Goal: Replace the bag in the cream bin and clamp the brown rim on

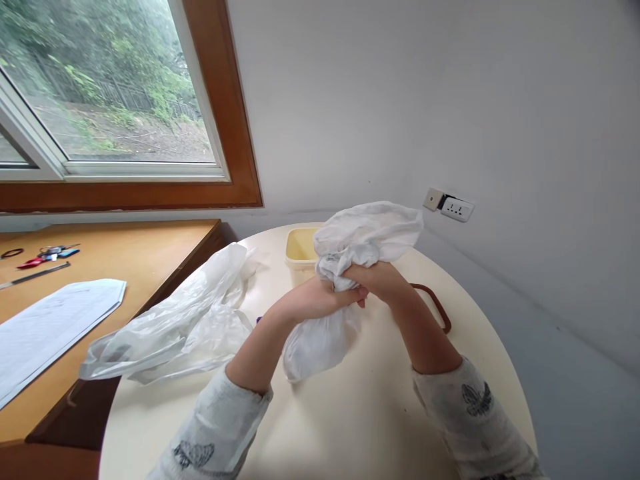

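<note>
Tub [300, 260] partly hidden behind white bag [367, 230], mid-frame, papers [55, 327] cut off far left, left hand [320, 298] and right hand [379, 280] clenched around bag's bunched middle

1. Wears whitish-grey left sleeve [220, 413] and right sleeve [460, 427], ending on the forearms [260, 353].
2. Bears a dark butterfly print [194, 454] on the left.
3. Carries a second butterfly [477, 399] on the right, with a partial dark marking [500, 477] nearer.
4. Leaves left hand [315, 300] and right hand [373, 280] bare.

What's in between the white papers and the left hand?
In the head view, a crumpled plastic bag lies between the papers and the left hand, and something small and purple peeks out past it.
</note>
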Demonstrator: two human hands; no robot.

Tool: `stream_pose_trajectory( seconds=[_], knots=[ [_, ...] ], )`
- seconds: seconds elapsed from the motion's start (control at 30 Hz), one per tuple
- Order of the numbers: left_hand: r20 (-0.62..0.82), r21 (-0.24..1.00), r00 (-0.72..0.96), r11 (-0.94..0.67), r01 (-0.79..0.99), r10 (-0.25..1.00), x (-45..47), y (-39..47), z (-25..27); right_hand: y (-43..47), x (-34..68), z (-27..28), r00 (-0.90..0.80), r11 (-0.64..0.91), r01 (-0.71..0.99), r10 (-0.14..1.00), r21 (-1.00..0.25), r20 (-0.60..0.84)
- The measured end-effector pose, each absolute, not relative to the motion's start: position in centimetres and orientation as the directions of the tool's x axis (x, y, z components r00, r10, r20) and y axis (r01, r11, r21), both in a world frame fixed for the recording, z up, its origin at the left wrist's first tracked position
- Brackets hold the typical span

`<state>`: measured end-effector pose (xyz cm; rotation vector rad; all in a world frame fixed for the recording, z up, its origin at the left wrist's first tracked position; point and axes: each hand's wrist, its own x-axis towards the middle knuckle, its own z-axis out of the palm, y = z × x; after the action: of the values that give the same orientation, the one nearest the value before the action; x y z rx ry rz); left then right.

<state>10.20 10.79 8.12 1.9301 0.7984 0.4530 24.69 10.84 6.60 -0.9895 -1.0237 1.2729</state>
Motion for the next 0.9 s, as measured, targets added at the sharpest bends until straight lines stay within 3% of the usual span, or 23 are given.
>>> stream_pose_trajectory(
  seconds=[0.13, 0.2, 0.37, 0.53, 0.73, 0.9],
  knots=[
    [-0.085, 0.923, 0.722, -0.220, 0.317, 0.687, 9.8, 10.8, 8.6, 10.6, 24.6, 7.3, -0.045, -0.092, 0.237, 0.993, -0.967, -0.105],
    [-0.105, 0.927, 0.720, -0.195, 0.321, 0.686, 9.4, 10.9, 8.9, 10.3, 24.6, 7.9, -0.066, -0.083, 0.337, 0.992, -0.938, -0.111],
    [-0.132, 0.966, 0.691, -0.064, 0.250, 0.711, 8.6, 11.3, 8.9, 9.7, 24.7, 9.1, -0.167, 0.043, 0.214, 0.986, -0.976, 0.007],
    [-0.131, 0.988, 0.624, 0.050, 0.146, 0.770, 8.9, 11.2, 8.8, 10.1, 24.5, 8.7, -0.025, 0.023, 0.178, 1.000, -0.984, 0.019],
    [-0.022, 0.993, 0.550, -0.045, 0.108, 0.835, 9.3, 11.3, 8.6, 11.1, 23.9, 7.7, 0.058, 0.165, 0.050, 0.984, -0.985, 0.168],
    [0.049, 0.933, 0.495, -0.217, 0.288, 0.868, 9.1, 11.6, 8.2, 11.7, 23.7, 7.1, 0.066, 0.217, -0.074, 0.975, -0.973, 0.213]
  ],
)
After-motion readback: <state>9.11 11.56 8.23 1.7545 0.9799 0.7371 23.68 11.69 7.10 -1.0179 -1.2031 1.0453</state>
